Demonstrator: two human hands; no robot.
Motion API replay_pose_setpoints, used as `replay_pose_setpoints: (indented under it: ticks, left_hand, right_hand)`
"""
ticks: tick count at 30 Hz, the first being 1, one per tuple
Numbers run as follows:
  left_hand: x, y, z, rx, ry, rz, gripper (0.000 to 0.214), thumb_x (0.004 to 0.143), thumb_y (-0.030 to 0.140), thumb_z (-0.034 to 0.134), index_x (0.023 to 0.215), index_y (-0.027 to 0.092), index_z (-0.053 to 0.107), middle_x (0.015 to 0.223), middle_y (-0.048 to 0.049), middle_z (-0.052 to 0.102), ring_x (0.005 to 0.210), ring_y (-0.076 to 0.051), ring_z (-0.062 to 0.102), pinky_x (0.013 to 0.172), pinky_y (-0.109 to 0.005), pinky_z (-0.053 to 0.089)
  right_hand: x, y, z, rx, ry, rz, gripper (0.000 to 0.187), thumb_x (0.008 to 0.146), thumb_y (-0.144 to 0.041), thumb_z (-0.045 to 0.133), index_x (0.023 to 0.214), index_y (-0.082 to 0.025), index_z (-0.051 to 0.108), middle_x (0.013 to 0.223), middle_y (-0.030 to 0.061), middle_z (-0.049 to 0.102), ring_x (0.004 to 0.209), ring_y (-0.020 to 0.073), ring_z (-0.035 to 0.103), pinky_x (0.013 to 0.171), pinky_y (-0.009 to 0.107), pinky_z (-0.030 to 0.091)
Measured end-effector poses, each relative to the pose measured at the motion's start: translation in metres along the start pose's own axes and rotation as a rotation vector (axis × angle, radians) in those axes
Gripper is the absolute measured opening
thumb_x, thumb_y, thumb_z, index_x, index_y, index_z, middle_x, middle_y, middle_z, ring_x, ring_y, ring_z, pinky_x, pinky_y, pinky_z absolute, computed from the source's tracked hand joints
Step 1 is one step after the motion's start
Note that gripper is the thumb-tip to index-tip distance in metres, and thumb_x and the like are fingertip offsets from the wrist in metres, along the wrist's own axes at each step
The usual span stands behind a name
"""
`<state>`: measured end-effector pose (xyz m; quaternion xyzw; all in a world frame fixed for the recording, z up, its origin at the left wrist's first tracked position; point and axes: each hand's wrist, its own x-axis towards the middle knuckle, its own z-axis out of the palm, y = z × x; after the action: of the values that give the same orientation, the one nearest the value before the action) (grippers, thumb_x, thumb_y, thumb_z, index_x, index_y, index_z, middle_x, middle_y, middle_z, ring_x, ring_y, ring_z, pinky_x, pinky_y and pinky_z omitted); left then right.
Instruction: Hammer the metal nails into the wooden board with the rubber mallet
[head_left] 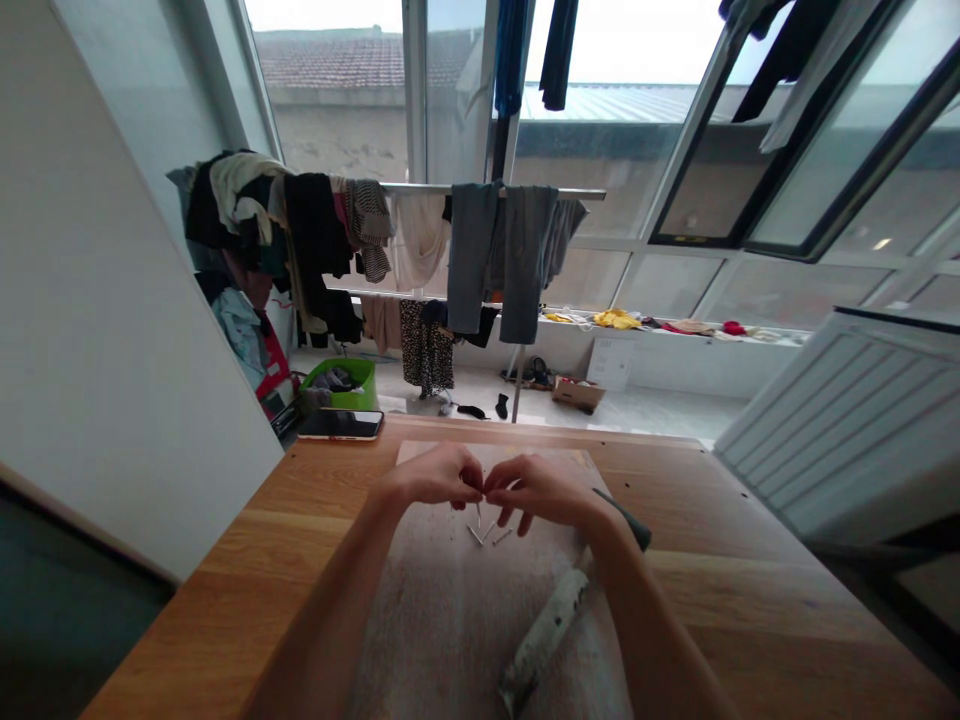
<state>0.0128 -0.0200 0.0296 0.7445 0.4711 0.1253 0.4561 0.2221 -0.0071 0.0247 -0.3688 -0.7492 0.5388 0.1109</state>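
Observation:
My left hand (442, 474) and my right hand (536, 488) meet fingertip to fingertip above a worn, pale wooden board (427, 620). Both are closed in a pinch. A thin nail (478, 514) shows just under my left fingertips and seems to be in their grip. What my right fingers pinch is too small and covered to make out. Several loose nails (475, 536) lie on the board below. By my right forearm rests what looks like a hammer, its whitish, stained handle (546, 632) on the board and its dark head (634, 525) partly behind my wrist.
Beneath the board is a wooden table (712, 540), with a phone (341, 424) at its far left edge. Beyond stand a drying rack (585, 194) hung with clothes, a green basket (360, 388) and a cardboard box (577, 393). A white slatted panel (847, 410) borders the right.

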Motion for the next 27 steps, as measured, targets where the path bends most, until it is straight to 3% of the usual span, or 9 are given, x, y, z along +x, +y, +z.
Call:
replay_pose_setpoints:
  ticks: [4,11,15,20,24,27]
  left_hand:
    - [-0.002,0.006,0.003,-0.094,-0.032,-0.07,0.008,0.075,0.02,0.067,0.078,0.014,0.07,0.066,-0.0011,0.066,0.057,-0.014,0.065,0.051,-0.022,0.05]
    - [-0.013,0.018,-0.003,-0.027,-0.059,-0.114,0.019,0.08,0.031,0.069,0.089,0.014,0.072,0.068,-0.0015,0.066,0.055,-0.014,0.064,0.048,-0.022,0.049]
    - [-0.025,0.027,-0.009,0.035,0.076,-0.046,0.02,0.082,0.033,0.067,0.088,0.014,0.071,0.074,-0.003,0.068,0.058,-0.013,0.061,0.053,-0.023,0.048]
    - [-0.047,0.044,-0.011,0.216,0.311,0.175,0.024,0.089,0.038,0.064,0.092,0.015,0.072,0.082,-0.0041,0.07,0.071,-0.014,0.062,0.066,-0.025,0.049]
    - [-0.075,0.052,0.005,0.369,0.333,0.144,0.026,0.093,0.038,0.062,0.107,0.018,0.071,0.098,-0.0064,0.071,0.086,-0.018,0.065,0.079,-0.031,0.051]
    - [-0.103,0.04,0.034,0.523,0.303,0.151,0.022,0.094,0.032,0.061,0.112,0.021,0.068,0.109,-0.0069,0.068,0.096,-0.021,0.066,0.088,-0.035,0.051]
  right_hand:
    - [-0.009,-0.006,-0.01,0.015,0.107,-0.003,0.024,0.083,-0.038,0.069,0.092,-0.017,0.062,0.086,0.0059,0.071,0.069,0.0177,0.074,0.045,0.022,0.059]
    - [-0.013,0.001,-0.018,0.011,0.193,-0.023,0.034,0.081,-0.047,0.072,0.1,-0.019,0.065,0.09,0.0067,0.073,0.07,0.0183,0.073,0.045,0.024,0.059]
    - [-0.017,-0.002,-0.022,-0.009,0.229,-0.027,0.027,0.085,-0.037,0.067,0.104,-0.019,0.065,0.09,0.0059,0.072,0.071,0.0163,0.072,0.047,0.022,0.058]
    - [-0.031,-0.017,-0.023,-0.083,0.296,-0.083,0.028,0.088,-0.033,0.062,0.112,-0.019,0.064,0.092,0.0059,0.072,0.072,0.0148,0.071,0.05,0.02,0.057]
    - [-0.049,-0.044,-0.019,-0.212,0.469,-0.214,0.031,0.092,-0.041,0.057,0.111,-0.018,0.065,0.085,0.0057,0.073,0.07,0.0167,0.072,0.054,0.025,0.058]
    - [-0.061,-0.055,-0.021,-0.315,0.682,-0.283,0.034,0.093,-0.044,0.054,0.113,-0.018,0.066,0.081,0.0056,0.073,0.067,0.0174,0.072,0.057,0.027,0.057]
